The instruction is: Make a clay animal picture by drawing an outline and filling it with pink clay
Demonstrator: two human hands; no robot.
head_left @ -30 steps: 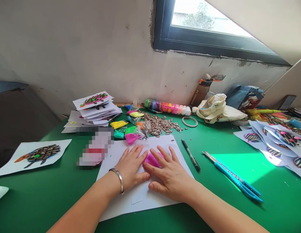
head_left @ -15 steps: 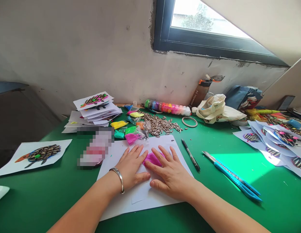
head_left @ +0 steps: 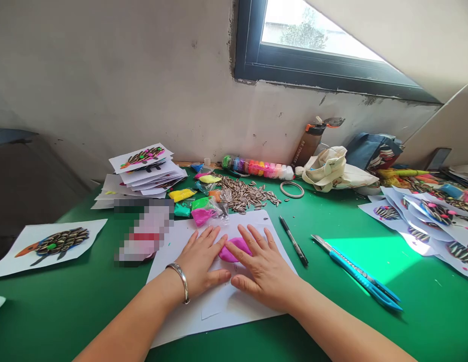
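A flattened piece of magenta modelling clay (head_left: 228,255) lies on a sheet of white paper (head_left: 188,319). My right hand (head_left: 266,271) rests over it with fingers spread, the index and middle fingers across the clay. My left hand (head_left: 204,261), wearing a silver bangle (head_left: 181,281), lies flat to the left, its index fingertip at the clay's left edge. Both thumbs point inward, a small gap apart. Part of the clay is hidden under the right fingers. Beyond the hands sit bags of coloured clay (head_left: 203,216) at the sheet's far edge.
Sunflower seeds (head_left: 247,193) are heaped behind the paper, beside a tape roll (head_left: 292,189). A black pen (head_left: 293,240) and blue utility knife (head_left: 357,271) lie to the right. Seed pictures are stacked (head_left: 143,176) at left; another picture (head_left: 60,244) lies nearer. A bottle (head_left: 309,143) stands behind.
The view has shifted slightly, so the scene sits a little further left. Both hands keep nearly the same place; more of the clay's left part shows between the index fingers.
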